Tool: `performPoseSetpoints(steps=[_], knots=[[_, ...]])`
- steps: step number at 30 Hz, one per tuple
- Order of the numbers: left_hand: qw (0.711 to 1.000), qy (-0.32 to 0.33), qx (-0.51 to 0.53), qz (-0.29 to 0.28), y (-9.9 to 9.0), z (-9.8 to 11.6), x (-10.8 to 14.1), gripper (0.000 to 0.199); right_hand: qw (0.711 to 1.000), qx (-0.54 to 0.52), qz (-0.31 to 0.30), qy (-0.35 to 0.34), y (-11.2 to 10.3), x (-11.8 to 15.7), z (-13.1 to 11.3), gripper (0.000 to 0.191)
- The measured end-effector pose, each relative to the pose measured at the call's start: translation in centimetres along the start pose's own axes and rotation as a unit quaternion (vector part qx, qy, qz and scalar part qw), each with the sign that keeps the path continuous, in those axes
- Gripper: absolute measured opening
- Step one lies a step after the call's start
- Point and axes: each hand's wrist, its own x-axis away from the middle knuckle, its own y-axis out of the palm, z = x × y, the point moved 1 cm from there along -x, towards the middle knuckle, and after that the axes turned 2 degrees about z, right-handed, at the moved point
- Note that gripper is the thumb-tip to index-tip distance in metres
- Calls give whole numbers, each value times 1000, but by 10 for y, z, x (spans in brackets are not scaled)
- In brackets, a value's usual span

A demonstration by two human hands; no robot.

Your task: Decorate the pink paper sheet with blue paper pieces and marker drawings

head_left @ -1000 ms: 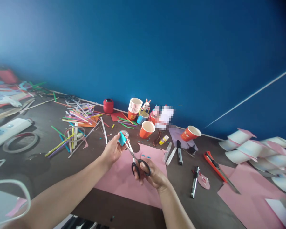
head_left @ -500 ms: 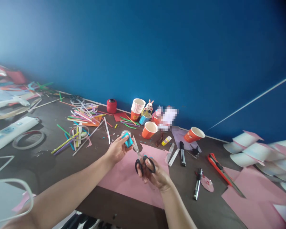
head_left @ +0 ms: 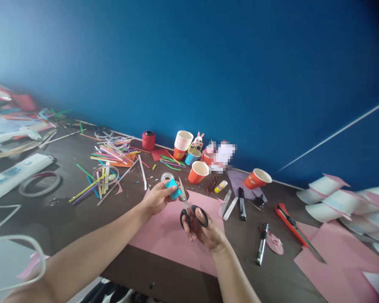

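Observation:
My left hand (head_left: 158, 198) pinches a small piece of blue paper (head_left: 173, 190) between thumb and fingers. My right hand (head_left: 205, 229) has its thumb and fingers through the black handles of a pair of scissors (head_left: 185, 202). The scissor blades are parted and point up and away from me, close by the right edge of the blue paper. Both hands are above a large pink sheet (head_left: 164, 240) on the dark table. A clear tape roll (head_left: 167, 176) lies just behind the blue paper.
Behind stand an orange cup (head_left: 198, 172), stacked cups (head_left: 183, 145) and a blue cup (head_left: 193, 157). Colourful strips (head_left: 116, 153) lie left, beside a power strip (head_left: 19, 174). Markers (head_left: 262, 244), a red cutter (head_left: 292, 227) with bare blade, and pink paper (head_left: 337, 256) are right.
The blue paper has turned in my left hand and shows a broader face, slightly more to the right. The scissors have shifted very slightly right, with their blades still parted.

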Motion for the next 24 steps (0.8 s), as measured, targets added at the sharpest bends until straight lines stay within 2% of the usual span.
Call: performPoseSetpoints(steps=[13, 24], knots=[[1000, 15, -26, 7, -5, -3, -4, 25, 999, 33, 29, -16, 0, 0, 1, 48], [1000, 15, -23, 8, -5, -1, -4, 28, 998, 17, 49, -20, 1, -1, 0, 45]])
